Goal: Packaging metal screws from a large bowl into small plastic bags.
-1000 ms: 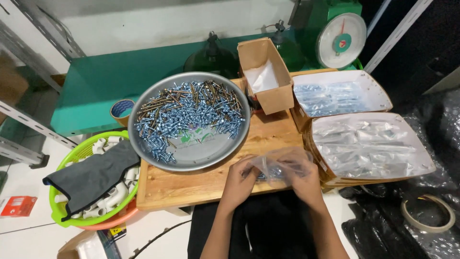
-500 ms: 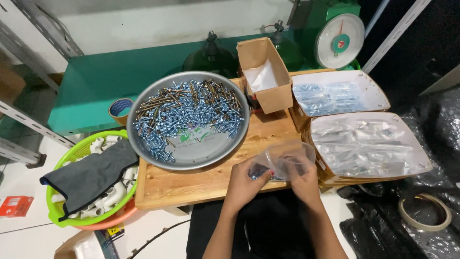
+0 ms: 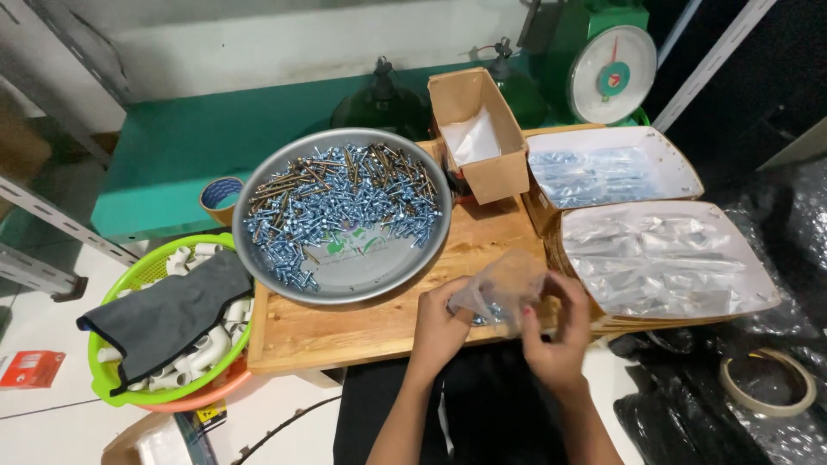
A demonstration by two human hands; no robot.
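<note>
While both hands grip one small clear bag (image 3: 500, 288), left hand (image 3: 441, 323) pinches its left edge, right hand (image 3: 558, 331) its right, screws (image 3: 340, 207) in round tray (image 3: 258, 267) just beyond, wooden board (image 3: 362, 323) beneath.

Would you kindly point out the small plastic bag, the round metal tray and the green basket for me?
small plastic bag (image 3: 502, 284), head view, on its clear crumpled upper part.
round metal tray (image 3: 370, 277), head view, on its bare bottom near the front.
green basket (image 3: 140, 272), head view, on its rim.

- small clear plastic bag (image 3: 500, 288), crumpled, a few silvery-blue screws (image 3: 488, 313) sitting in its bottom
- it's held up just over the near edge of the wooden board (image 3: 362, 327)
</note>
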